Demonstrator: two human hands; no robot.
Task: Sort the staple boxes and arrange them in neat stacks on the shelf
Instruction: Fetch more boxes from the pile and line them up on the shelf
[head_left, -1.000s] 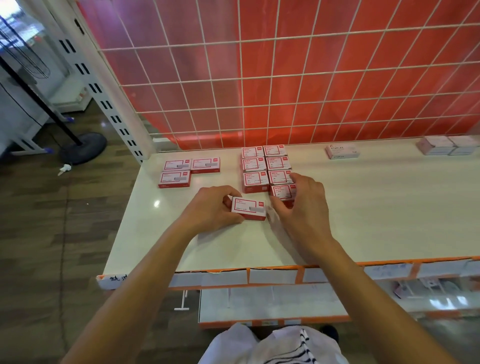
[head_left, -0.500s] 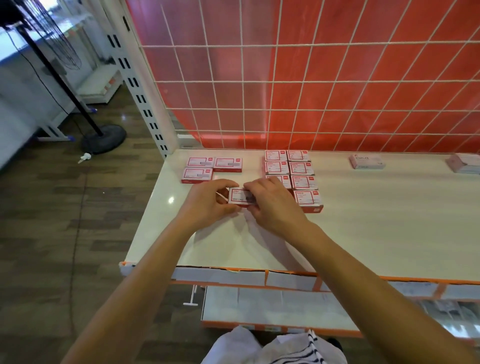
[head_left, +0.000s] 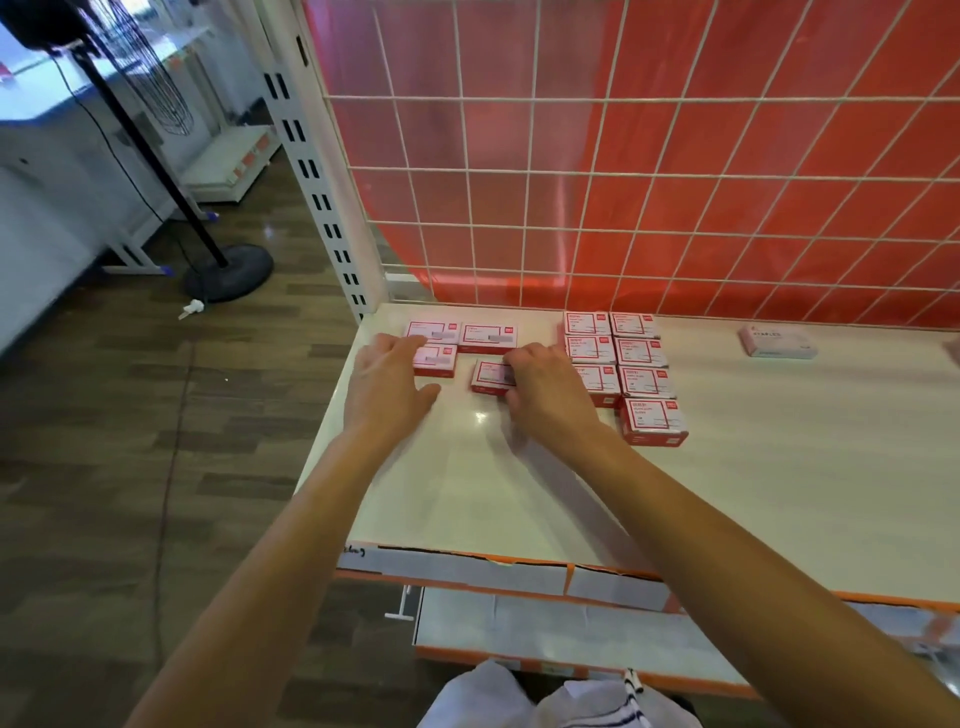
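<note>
While a neat block of boxes (head_left: 639, 358) already fills the centre of the shelf (head_left: 779, 493), the right hand (head_left: 540, 395) grips one loose staple box (head_left: 488, 376) beside the small left group (head_left: 485, 335), which the flat, open left hand (head_left: 387, 379) touches, and a pale stray box (head_left: 777, 341) at far right seems still unsorted.

Red wire-grid back panel (head_left: 675, 208), wood-plank floor (head_left: 130, 441) (glossy), black fan stand (head_left: 228, 270)
</note>
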